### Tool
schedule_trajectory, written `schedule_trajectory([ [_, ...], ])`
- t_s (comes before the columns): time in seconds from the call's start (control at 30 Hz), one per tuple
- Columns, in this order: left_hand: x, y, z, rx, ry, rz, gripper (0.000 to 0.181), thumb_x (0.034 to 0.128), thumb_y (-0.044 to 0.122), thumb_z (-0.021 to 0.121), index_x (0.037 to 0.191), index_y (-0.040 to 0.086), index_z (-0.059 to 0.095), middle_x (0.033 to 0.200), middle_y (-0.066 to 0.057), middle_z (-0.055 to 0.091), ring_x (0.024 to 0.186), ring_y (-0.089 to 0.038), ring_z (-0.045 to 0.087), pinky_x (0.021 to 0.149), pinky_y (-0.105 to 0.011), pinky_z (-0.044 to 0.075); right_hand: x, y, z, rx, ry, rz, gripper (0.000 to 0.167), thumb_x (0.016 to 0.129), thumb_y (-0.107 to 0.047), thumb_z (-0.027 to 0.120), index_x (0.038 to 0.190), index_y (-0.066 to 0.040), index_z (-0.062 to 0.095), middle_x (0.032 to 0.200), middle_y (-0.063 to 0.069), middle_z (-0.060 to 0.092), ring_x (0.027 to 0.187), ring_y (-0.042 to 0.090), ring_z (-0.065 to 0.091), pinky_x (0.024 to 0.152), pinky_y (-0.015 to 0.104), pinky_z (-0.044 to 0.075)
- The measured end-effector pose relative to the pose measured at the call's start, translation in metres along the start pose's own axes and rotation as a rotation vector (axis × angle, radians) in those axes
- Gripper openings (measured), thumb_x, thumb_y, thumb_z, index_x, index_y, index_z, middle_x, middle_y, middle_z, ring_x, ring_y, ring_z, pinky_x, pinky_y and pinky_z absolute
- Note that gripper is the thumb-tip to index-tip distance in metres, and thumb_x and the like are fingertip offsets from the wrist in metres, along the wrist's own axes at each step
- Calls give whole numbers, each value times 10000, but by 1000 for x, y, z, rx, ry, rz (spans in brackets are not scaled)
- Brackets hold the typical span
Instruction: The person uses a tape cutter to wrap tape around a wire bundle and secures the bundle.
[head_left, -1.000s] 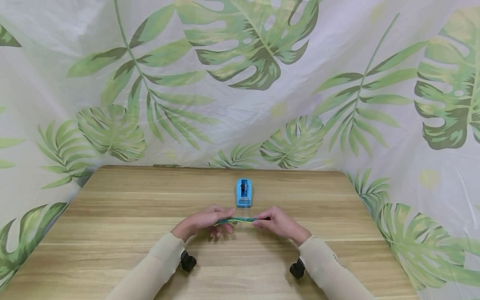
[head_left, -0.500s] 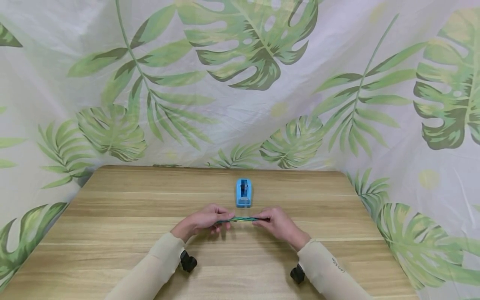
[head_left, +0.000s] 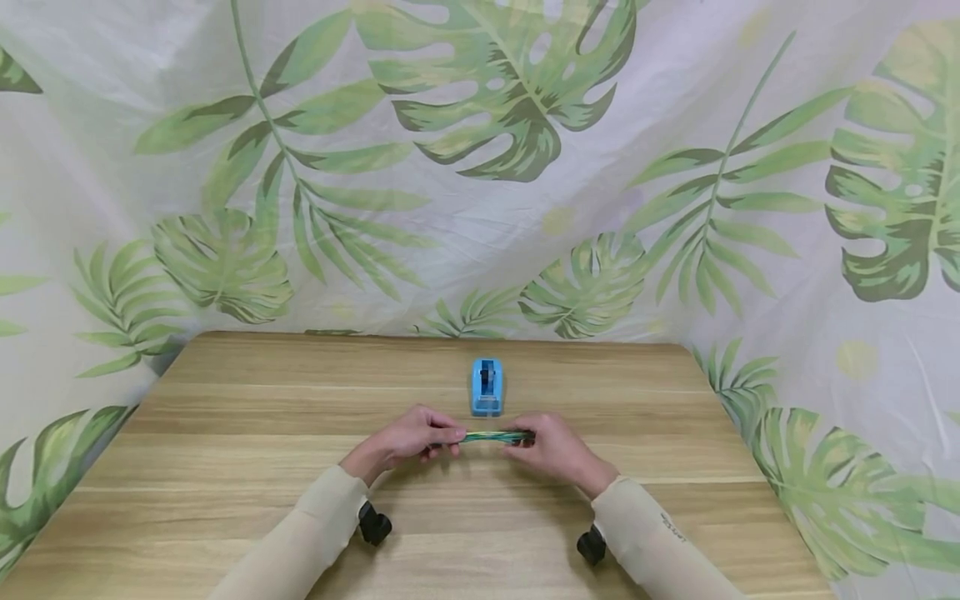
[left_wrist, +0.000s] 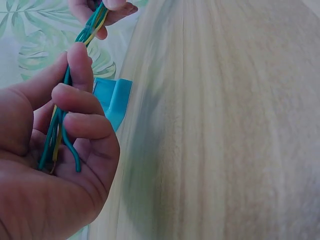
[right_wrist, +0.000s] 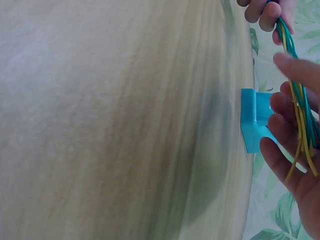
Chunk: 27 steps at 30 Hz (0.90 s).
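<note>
Under the curled fingers of the left hand point(head_left: 411, 432), one end of a bundle of green and yellow wires point(head_left: 491, 437) is being gripped, loose tips lying against the palm; the right hand point(head_left: 553, 443) is curling its fingers more loosely round the other end, yellow tips splaying over its palm; between the two hands the wires are running nearly straight from side to side; in the head view the hands are hiding both ends, which are showing only in the wrist views.

Just beyond the wires, a blue tape dispenser point(head_left: 487, 387) is standing on the wooden table point(head_left: 300, 400), near both hands; fingers are blocking part of it in each wrist view; closer in, a pale left sleeve point(head_left: 311, 529) and a matching right sleeve point(head_left: 652, 533) are covering the forearms, a small black block sticking out by each cuff; behind the table, a pale cloth point(head_left: 480, 233) printed with green leaves is hanging.
</note>
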<state>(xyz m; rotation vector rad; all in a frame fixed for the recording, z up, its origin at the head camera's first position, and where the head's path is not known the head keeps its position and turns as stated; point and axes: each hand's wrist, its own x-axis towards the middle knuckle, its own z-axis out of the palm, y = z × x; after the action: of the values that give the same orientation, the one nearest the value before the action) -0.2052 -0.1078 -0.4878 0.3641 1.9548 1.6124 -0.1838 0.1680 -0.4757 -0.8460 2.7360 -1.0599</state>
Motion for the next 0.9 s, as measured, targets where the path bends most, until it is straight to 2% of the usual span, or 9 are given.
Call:
schedule_trajectory([
  [0.1, 0, 0, -1, 3, 16, 6, 217, 954, 213, 717, 1071, 39, 776, 760, -35, 708, 543, -101, 452, 487, -240, 336, 2, 0, 0, 47, 14, 53, 307, 918, -334, 760, 1140, -121, 757, 996, -25, 728, 806, 103, 614, 713, 298, 529],
  [0.17, 0, 0, -2, 6, 26, 7, 211, 952, 205, 720, 1071, 42, 780, 762, -38, 713, 548, -108, 448, 491, -240, 330, 4, 1, 0, 125, 34, 117, 358, 954, -413, 694, 1146, -116, 752, 1026, -8, 729, 878, 135, 634, 763, 321, 534],
  [0.23, -1, 0, -2, 18, 36, 13, 214, 952, 202, 719, 1074, 38, 780, 769, -48, 719, 551, -113, 445, 494, -238, 327, 6, 5, 0, 285, 33, 196, 465, 996, -478, 600, 1161, -66, 739, 1088, 27, 722, 961, 163, 649, 814, 336, 553],
  [0.4, 0, 0, -1, 48, 63, 16, 191, 941, 189, 731, 1049, 43, 789, 785, -77, 731, 551, -115, 433, 508, -231, 333, 10, 17, 1, 755, -51, 434, 777, 989, -654, 449, 1251, 47, 657, 1107, 166, 711, 868, 253, 705, 726, 398, 596],
  [0.5, 0, 0, 1, 71, 76, 28, 179, 939, 184, 733, 1037, 47, 793, 790, -88, 734, 548, -117, 416, 509, -226, 330, 11, 26, 0, 889, -128, 527, 881, 950, -726, 428, 1325, 54, 596, 1037, 193, 722, 759, 231, 699, 673, 384, 591],
  [0.7, 3, 1, 2, 106, 89, 61, 182, 936, 195, 736, 1039, 57, 796, 800, -94, 739, 524, -115, 378, 479, -217, 296, 11, 41, 0, 1102, -291, 604, 908, 947, -731, 430, 1379, 68, 462, 935, 122, 723, 685, 131, 650, 592, 270, 531],
  [0.8, 3, 3, 1, 111, 88, 71, 183, 936, 196, 736, 1037, 56, 796, 808, -104, 741, 525, -115, 373, 477, -217, 297, 10, 42, -2, 1180, -370, 596, 895, 956, -698, 460, 1370, 95, 479, 890, 83, 720, 672, 106, 648, 556, 231, 508],
  [0.9, 4, 3, 0, 119, 82, 85, 176, 938, 191, 733, 1034, 57, 797, 812, -107, 743, 523, -106, 362, 476, -213, 294, 10, 44, -2, 1215, -421, 570, 785, 992, -619, 481, 1313, 95, 540, 876, 45, 729, 685, 84, 662, 550, 212, 505],
])
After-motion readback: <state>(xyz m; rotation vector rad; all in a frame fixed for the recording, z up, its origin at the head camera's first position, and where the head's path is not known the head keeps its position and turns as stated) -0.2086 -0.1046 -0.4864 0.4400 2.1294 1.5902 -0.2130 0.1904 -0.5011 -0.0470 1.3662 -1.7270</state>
